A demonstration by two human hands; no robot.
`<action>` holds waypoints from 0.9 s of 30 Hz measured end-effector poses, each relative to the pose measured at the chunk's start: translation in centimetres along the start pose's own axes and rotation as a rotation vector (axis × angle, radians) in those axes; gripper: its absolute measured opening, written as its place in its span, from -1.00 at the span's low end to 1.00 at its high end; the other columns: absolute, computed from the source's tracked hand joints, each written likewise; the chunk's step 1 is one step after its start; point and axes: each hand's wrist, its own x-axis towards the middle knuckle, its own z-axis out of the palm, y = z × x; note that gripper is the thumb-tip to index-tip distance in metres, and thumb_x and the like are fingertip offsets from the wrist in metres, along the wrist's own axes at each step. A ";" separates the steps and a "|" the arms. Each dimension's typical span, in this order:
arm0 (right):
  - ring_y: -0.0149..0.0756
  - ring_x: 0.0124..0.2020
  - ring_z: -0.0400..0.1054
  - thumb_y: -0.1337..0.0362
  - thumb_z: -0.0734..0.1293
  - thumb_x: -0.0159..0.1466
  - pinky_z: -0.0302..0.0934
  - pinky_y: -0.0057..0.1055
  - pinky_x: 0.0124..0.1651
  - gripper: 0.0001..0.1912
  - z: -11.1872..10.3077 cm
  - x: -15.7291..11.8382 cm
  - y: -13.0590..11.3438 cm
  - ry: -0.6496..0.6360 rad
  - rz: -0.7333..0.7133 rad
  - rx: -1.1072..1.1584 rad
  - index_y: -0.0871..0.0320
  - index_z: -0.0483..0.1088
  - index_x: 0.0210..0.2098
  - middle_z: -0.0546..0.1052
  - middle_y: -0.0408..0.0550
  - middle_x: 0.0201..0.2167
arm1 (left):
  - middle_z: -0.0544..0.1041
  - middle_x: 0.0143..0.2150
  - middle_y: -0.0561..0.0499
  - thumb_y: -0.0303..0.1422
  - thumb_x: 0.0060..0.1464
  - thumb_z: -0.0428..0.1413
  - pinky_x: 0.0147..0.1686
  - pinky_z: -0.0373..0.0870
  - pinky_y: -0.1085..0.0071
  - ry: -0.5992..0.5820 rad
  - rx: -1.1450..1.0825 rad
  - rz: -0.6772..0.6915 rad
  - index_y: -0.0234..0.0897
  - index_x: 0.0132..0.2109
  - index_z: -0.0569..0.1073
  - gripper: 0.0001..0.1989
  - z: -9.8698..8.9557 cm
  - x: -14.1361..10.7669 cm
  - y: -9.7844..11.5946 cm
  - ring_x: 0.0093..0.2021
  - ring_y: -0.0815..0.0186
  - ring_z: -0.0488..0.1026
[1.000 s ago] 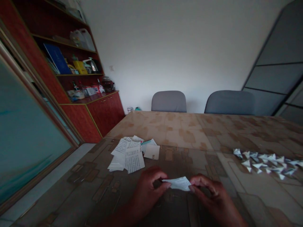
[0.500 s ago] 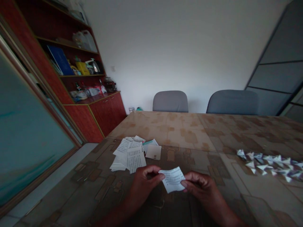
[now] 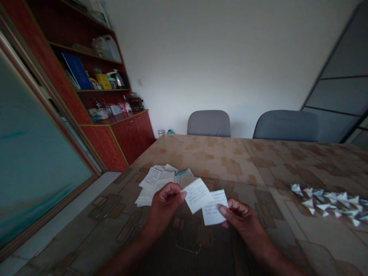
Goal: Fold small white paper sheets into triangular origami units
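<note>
The left grip (image 3: 166,203) pinched a paper (image 3: 196,194), the right grip (image 3: 240,216) a second sheet (image 3: 213,212), overlapping in view between them. A slack pinch could have let either slip; pushed forward, the left grip might have scattered the pile (image 3: 150,183) beyond it.

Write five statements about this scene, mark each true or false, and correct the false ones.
1. The left hand pinches a printed sheet. True.
2. The right hand holds a pen. False: it holds a second sheet.
3. A pile of loose papers lies on the table. True.
4. The folded paper shapes lie left of both hands. False: they lie to the right.
5. Two grey chairs stand beyond the table. True.
</note>
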 end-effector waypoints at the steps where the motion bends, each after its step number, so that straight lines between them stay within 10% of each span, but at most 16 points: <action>1: -0.36 -0.54 0.37 -0.11 0.38 0.15 0.26 -0.48 -0.48 -0.57 0.0 0.3 0.1 -0.010 -0.002 -0.012 0.17 0.44 -0.50 0.54 -0.11 -0.53 | 0.45 -0.60 0.14 -0.25 -0.19 0.35 -0.49 0.32 0.52 0.048 -0.022 0.015 -0.30 -0.49 0.42 -0.72 -0.6 0.7 0.1 -0.55 0.40 0.39; 7: -0.26 -0.46 0.46 -0.08 0.25 0.27 0.35 -0.40 -0.43 -0.57 1.4 3.5 0.9 -0.058 -0.103 -0.155 0.17 0.48 -0.27 0.59 -0.04 -0.42 | 0.50 -0.56 0.14 -0.26 -0.24 0.38 -0.47 0.38 0.52 0.180 -0.109 0.023 -0.30 -0.38 0.44 -0.68 -3.6 3.3 0.2 -0.56 0.43 0.43; 18: -0.14 -0.06 0.41 0.46 0.33 0.12 0.05 -0.20 0.17 -0.83 9.2 9.9 0.7 -0.220 -0.540 -0.636 0.08 0.50 -0.36 0.62 -0.07 -0.23 | 0.54 -0.53 0.10 -0.26 -0.18 0.34 -0.45 0.41 0.49 0.226 -0.075 0.147 -0.30 -0.37 0.47 -0.73 -2.8 2.6 0.8 -0.54 0.39 0.46; 27: -0.08 0.11 0.26 0.40 0.30 0.20 0.16 -0.11 0.10 -0.45 1.3 3.5 -1.0 -0.011 -0.555 -0.679 0.12 0.21 0.18 0.42 0.13 0.08 | 0.62 -0.26 -0.04 -0.49 0.05 0.17 -0.14 0.42 0.34 -0.020 0.305 0.479 -0.24 -0.38 0.54 -0.91 -1.0 -0.7 -0.1 -0.19 0.22 0.54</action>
